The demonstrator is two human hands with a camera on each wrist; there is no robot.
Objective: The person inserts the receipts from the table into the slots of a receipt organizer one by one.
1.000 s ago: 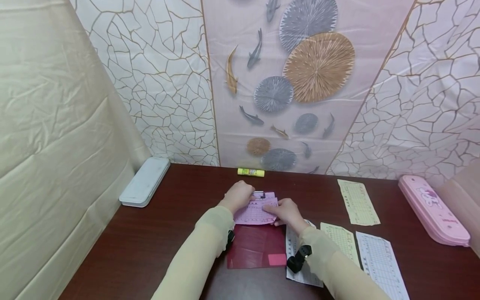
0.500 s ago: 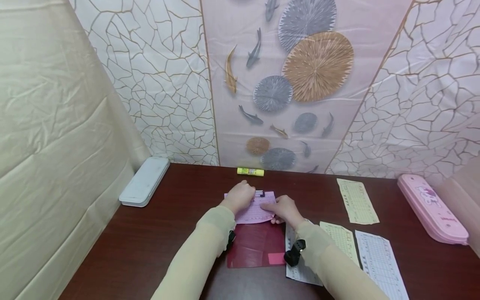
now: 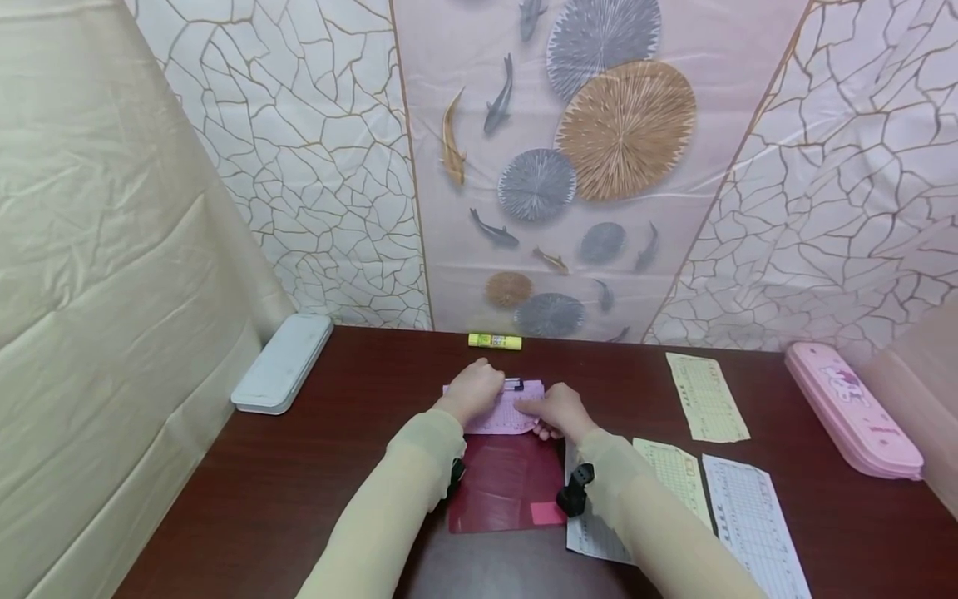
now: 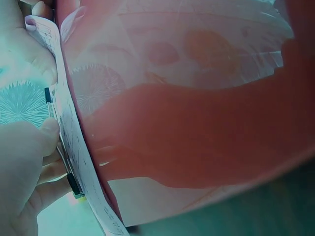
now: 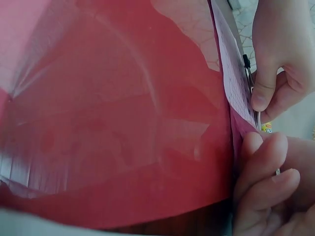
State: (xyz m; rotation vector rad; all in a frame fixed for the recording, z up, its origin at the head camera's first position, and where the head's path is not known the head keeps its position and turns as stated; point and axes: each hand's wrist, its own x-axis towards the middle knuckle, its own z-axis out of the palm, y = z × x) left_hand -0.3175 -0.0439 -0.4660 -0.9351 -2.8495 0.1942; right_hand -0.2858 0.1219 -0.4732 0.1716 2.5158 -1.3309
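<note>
A purple printed sheet of paper (image 3: 497, 422) lies over the top of a translucent dark red plastic folder (image 3: 503, 482), which bears a bright pink rectangle at its lower right. Across the paper's top runs a thin metal clip (image 4: 63, 157) with black ends. My left hand (image 3: 474, 392) pinches this clip between thumb and fingers, its hand hiding the paper's left part. On the opposite side, my right hand (image 3: 561, 410) grips the paper's right edge, thumb on top and curled fingers below. In the left wrist view, one paper corner curls over.
Right of the folder lie white printed sheets (image 3: 756, 520) and yellow-green ones (image 3: 707, 398), one partly under my right forearm. A pink pencil case (image 3: 853, 408) sits far right, a white case (image 3: 283, 363) far left. Behind my hands lies a yellow glue stick (image 3: 495, 341).
My right hand has shifted slightly up and left with the paper's edge. The paper's lower edge has risen, baring more of the folder. My left hand stays at the clip.
</note>
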